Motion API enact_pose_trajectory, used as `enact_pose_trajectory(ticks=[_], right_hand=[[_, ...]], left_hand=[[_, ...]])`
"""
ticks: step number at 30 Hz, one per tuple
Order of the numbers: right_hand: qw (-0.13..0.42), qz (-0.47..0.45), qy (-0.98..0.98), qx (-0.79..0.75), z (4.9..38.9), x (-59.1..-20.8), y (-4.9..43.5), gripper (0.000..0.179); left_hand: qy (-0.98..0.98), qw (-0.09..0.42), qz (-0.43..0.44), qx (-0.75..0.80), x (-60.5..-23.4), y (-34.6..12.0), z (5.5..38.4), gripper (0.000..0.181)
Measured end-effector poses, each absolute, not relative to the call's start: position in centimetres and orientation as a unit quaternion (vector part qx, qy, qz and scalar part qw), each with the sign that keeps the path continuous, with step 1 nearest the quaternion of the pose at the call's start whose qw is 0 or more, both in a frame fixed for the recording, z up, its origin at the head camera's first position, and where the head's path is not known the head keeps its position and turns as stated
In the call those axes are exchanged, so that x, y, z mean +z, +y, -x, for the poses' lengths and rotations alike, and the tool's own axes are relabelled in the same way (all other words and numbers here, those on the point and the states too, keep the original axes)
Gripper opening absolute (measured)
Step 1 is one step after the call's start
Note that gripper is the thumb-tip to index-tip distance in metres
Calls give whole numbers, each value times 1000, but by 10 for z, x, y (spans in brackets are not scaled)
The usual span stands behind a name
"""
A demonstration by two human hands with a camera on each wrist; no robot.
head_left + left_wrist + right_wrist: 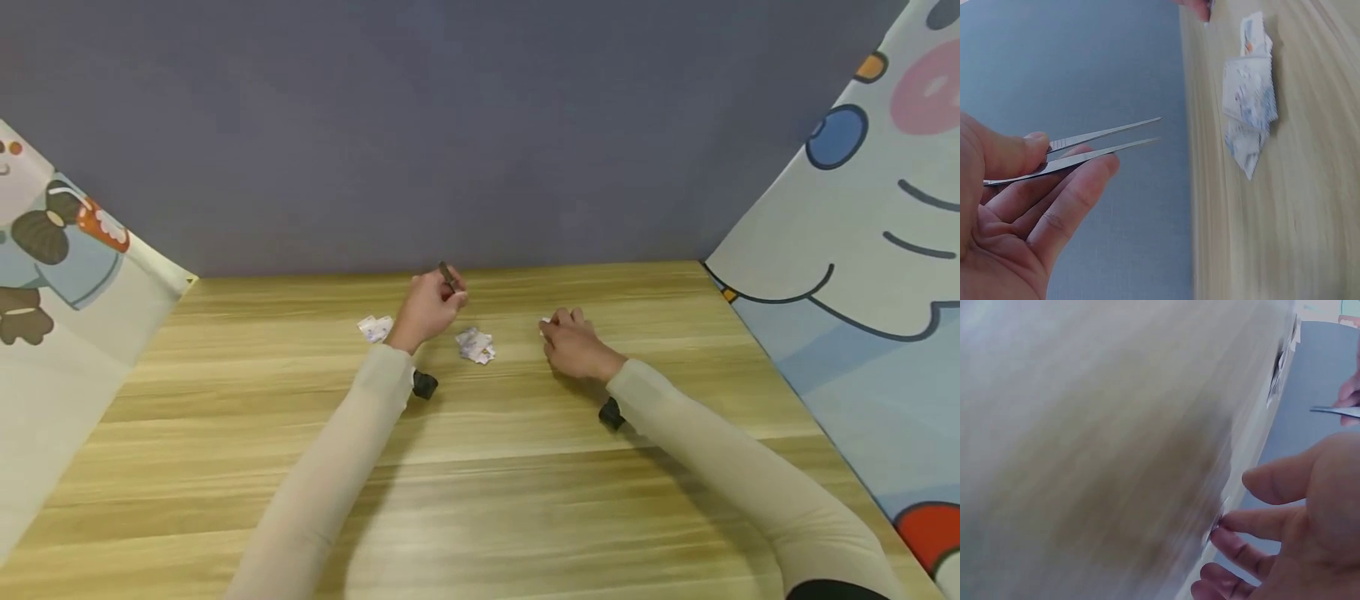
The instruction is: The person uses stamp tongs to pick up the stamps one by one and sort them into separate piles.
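Note:
My left hand is raised above the far part of the table, between two groups of packets. It pinches metal tweezers between thumb and fingers; their two tips stand apart with nothing between them. A loose pile of small white printed packets lies on the table to its right. To the right of that pile, my right hand is low over the table. Its index and middle fingertips touch a small packet, mostly hidden under them, while the thumb stays apart from it.
More small white packets lie left of the pile, partly behind the left wrist. The wooden table ends at a grey upright panel. Cartoon-printed panels border both sides.

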State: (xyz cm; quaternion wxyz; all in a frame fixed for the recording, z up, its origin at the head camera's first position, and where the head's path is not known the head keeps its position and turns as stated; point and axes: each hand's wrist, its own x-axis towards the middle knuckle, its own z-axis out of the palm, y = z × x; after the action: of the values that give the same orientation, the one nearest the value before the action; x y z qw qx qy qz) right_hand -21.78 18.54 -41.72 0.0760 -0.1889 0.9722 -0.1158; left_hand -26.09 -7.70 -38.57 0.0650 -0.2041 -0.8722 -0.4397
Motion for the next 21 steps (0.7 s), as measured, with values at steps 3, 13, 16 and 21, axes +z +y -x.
enact_pose_trajectory(ticks=[3,13,16,21], right_hand=[[56,195,971,-124,215,-418,180,45],[-23,344,924,-168,185,-418,127,38],[-2,355,921,-163,182,-419,115,38],[42,355,927,-115,182,-421,107,41]], left_hand=[[-875,56,205,-434,-388,-81,260,5],[-875,33,185,-446,-395,-84,258,5],[-881,29,175,-439,-397,-84,257,5],[-885,20,170,-432,-399,-84,257,5]])
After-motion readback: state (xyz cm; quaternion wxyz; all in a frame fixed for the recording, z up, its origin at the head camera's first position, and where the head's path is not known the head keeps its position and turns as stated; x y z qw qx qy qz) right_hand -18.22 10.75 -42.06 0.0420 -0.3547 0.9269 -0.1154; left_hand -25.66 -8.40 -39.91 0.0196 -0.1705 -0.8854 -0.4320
